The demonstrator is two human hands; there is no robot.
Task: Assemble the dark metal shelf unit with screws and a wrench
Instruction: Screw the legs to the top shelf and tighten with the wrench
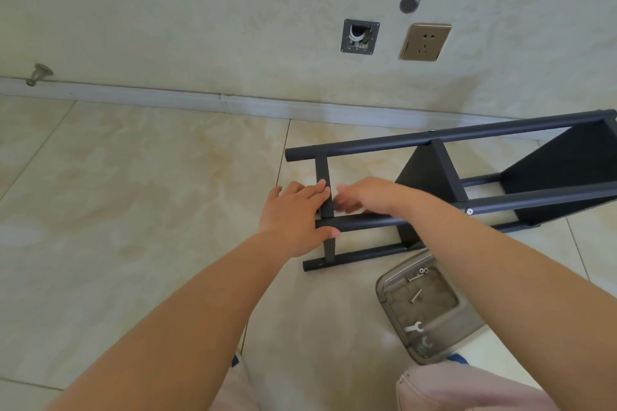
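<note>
The dark metal shelf unit (444,157) lies on its side on the tiled floor, with its round posts running left to right and flat panels at the right. My left hand (295,210) grips the free end of the near upper post, thumb under it and fingers against a flat crossbar (323,170). My right hand (364,195) reaches to the same joint from the right; its fingertips are blurred and I cannot tell what they hold. A screw head (469,211) shows on the post further right.
A grey tray (394,314) on the floor at lower right holds loose screws (415,295) and a small wrench (414,327). The wall behind carries a socket (425,42) and an open wall box (360,37). My knees show at the bottom edge.
</note>
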